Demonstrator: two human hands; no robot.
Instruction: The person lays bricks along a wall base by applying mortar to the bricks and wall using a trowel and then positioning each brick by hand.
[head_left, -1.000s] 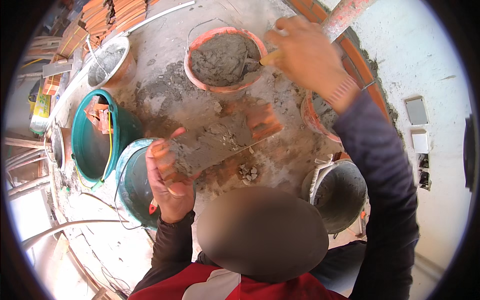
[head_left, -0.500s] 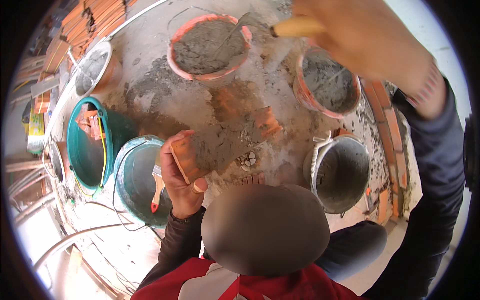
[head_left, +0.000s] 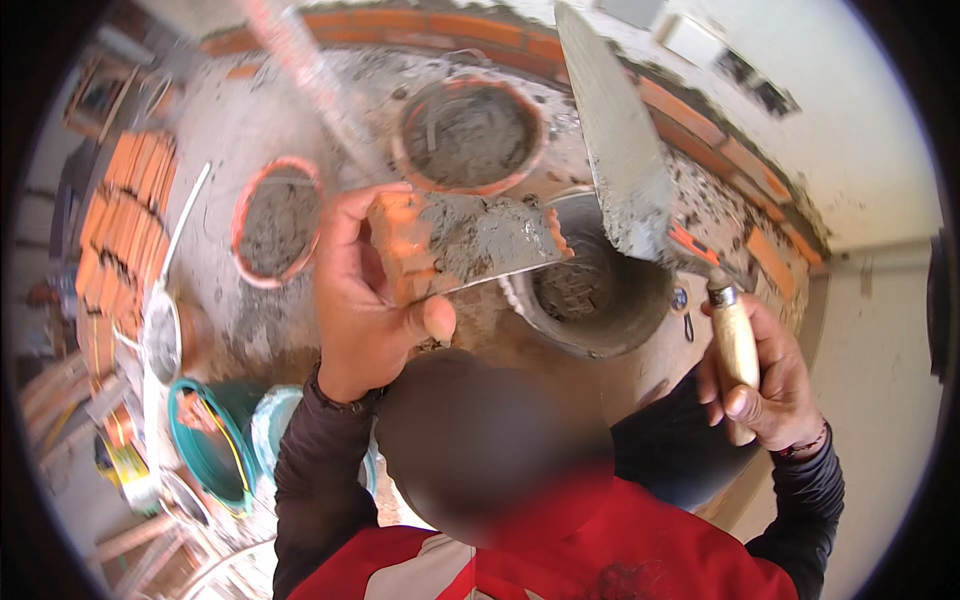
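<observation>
An orange clay brick [head_left: 403, 247], rough-edged and smeared with wet grey mortar [head_left: 487, 236], lies mid-scene, raised above the floor, its long axis running left to right. The left hand [head_left: 358, 300] clasps its left end, thumb near, fingers far. The right hand [head_left: 780, 375], closed around a wooden handle, holds a mortar-stained trowel [head_left: 638, 200], blade pointing far and slightly left. Half a second ago, the trowel reached toward the far buckets; now it is beside the brick's right end.
</observation>
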